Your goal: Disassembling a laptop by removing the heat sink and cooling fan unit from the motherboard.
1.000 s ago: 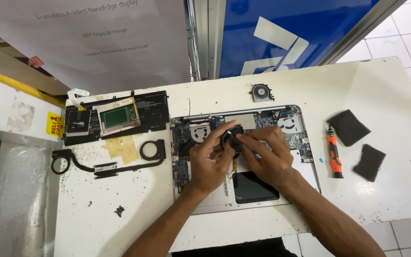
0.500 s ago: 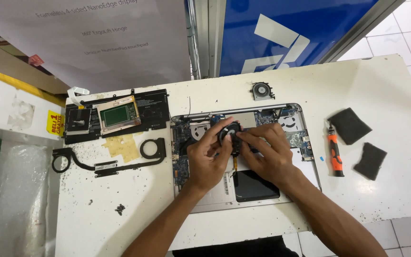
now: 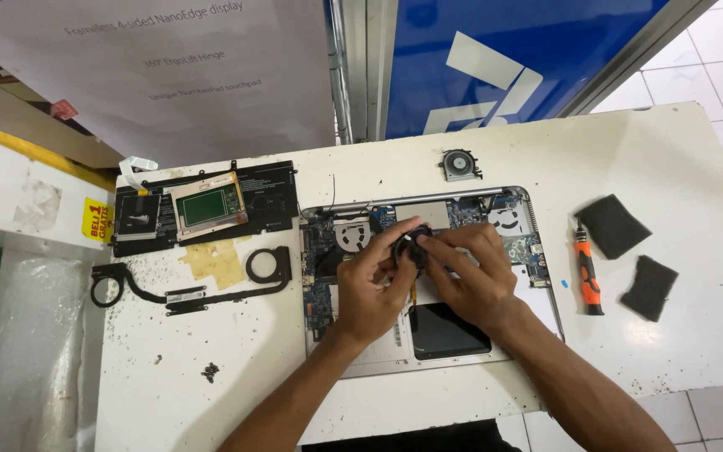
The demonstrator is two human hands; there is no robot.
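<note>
A small black fan (image 3: 407, 245) sits above the middle of the opened laptop (image 3: 537, 280), pinched from both sides by the left hand (image 3: 370, 289) and right hand (image 3: 470, 276), fingers curled around it. An orange screwdriver (image 3: 587, 272) lies right of the laptop, near two black pads (image 3: 629, 251) on the white table (image 3: 211, 402).

Bright, even light falls from overhead on the white surface (image 3: 629, 167), which stays readable without burning out. Soft, short shadows sit under both forearms and along the near edge of the opened laptop base (image 3: 428, 356). A faint sheen shows on the clear plastic sheet (image 3: 18, 351) at far left. The wide lens bends straight lines toward the frame edges. Focus is sharp across the centre; fine detail softens slightly in the corners, with no motion blur.
</note>
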